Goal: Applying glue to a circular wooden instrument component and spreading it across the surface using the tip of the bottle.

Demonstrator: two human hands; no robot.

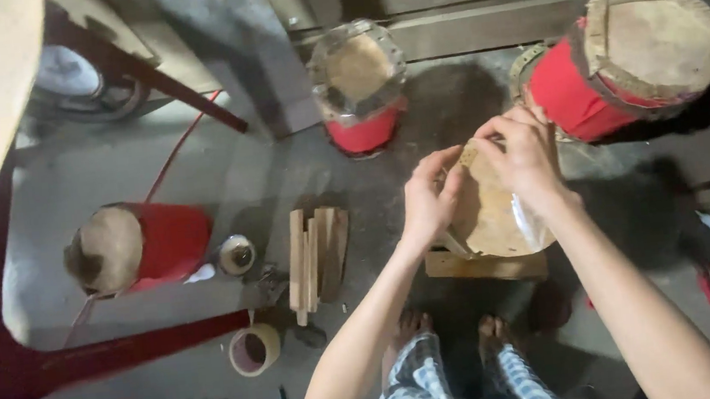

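Both hands grip the top edge of a round, tan hide disc [486, 213] that stands tilted on the floor in front of the person's bare feet [446, 329]. The left hand [429, 199] pinches the rim with curled fingers on the disc's left side; the right hand [524, 157] closes over the upper right rim, where a bit of clear plastic [531, 224] hangs against the disc. A flat wooden block [484, 263] lies just under the disc's lower edge.

To the left, a bundle of wooden sticks [316, 260] lies on the concrete floor [283, 172], with a roll of tape [254, 350] near it. Three red drums with hide heads stand around: one behind the hands [359, 86], one at right [628, 60], one lying on its side at left [138, 245].
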